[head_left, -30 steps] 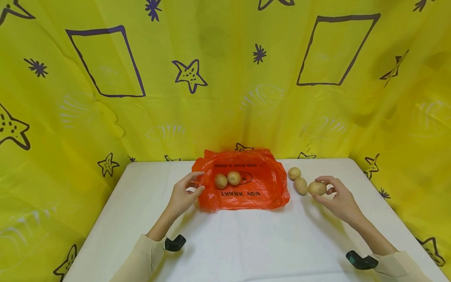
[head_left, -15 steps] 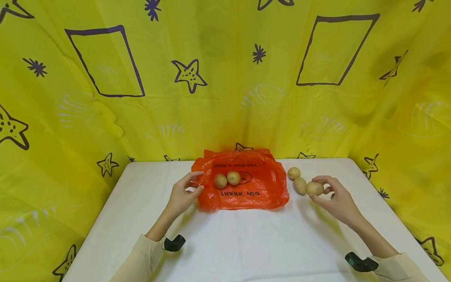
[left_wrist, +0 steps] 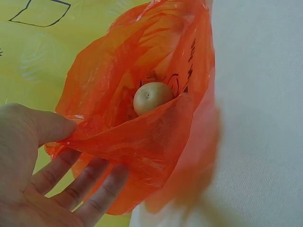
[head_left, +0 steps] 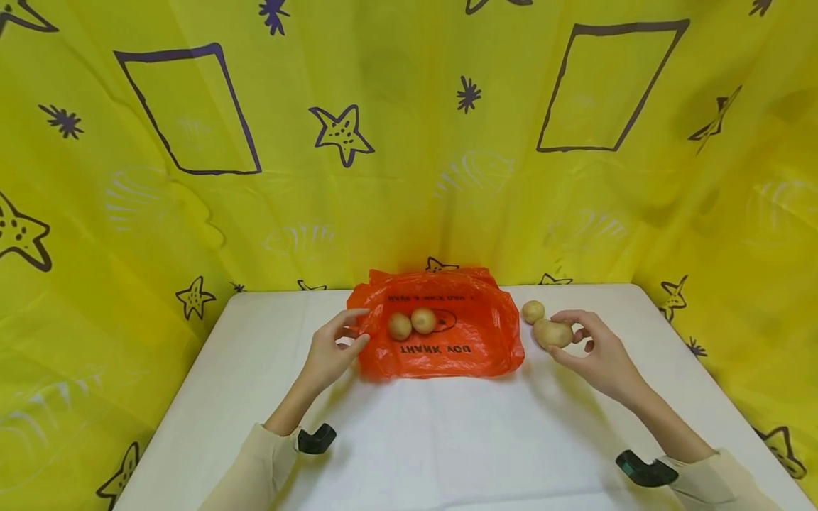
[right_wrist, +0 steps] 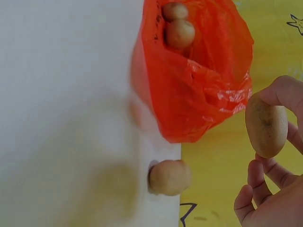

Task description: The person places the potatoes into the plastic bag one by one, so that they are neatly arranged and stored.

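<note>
An orange-red plastic bag [head_left: 473, 362] with printed lettering lies open-mouthed on the white table. Two potatoes [head_left: 422, 321] rest side by side inside it. My left hand [head_left: 332, 351] is at the bag's left side; in the left wrist view its thumb lies over the rim and its fingers are behind the film, pinching the edge. To the right of the bag, my right hand [head_left: 597, 355] holds a potato [right_wrist: 266, 125] between thumb and fingers, raised over the table. In the head view this potato overlaps another one, and a further potato [head_left: 533, 311] lies just behind.
A yellow curtain [head_left: 409, 142] with drawn stars and fish hangs at the back and both sides. The white tabletop [head_left: 447, 440] reaches back to it. Each wrist wears a black band mount [head_left: 317, 439] over a beige sleeve.
My right hand has moved left toward the bag with its potato, which now overlaps the nearest loose potato. My left hand stays at the bag's left edge.
</note>
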`<state>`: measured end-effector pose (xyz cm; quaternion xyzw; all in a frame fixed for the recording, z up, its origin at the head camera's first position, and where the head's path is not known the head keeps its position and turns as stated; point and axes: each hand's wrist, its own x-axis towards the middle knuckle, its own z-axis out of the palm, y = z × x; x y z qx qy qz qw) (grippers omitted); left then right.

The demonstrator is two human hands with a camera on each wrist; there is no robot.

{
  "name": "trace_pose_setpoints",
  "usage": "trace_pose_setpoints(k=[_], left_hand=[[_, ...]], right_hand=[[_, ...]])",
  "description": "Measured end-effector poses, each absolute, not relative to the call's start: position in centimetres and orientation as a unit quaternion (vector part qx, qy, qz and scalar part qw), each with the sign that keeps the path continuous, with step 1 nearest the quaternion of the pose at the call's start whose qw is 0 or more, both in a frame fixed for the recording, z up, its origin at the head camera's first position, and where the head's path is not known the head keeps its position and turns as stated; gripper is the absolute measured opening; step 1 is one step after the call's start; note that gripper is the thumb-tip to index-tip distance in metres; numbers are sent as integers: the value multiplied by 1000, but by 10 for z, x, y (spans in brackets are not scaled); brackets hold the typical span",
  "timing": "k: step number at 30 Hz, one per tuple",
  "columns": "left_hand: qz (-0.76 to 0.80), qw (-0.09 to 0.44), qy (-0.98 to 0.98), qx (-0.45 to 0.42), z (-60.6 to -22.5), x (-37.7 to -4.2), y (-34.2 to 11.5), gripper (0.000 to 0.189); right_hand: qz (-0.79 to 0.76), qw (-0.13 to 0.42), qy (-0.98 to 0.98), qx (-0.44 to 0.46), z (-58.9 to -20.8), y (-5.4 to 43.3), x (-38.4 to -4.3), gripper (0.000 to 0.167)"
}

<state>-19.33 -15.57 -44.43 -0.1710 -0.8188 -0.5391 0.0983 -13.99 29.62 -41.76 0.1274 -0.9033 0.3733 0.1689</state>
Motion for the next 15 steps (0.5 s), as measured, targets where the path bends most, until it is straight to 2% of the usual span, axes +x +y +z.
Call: trace_pose_setpoints(k=[15], left_hand=[[-543, 96, -816, -172, -446, -194, -156, 40]], right_hand=[[410, 158, -883, 164, -409, 266, -142, 50]])
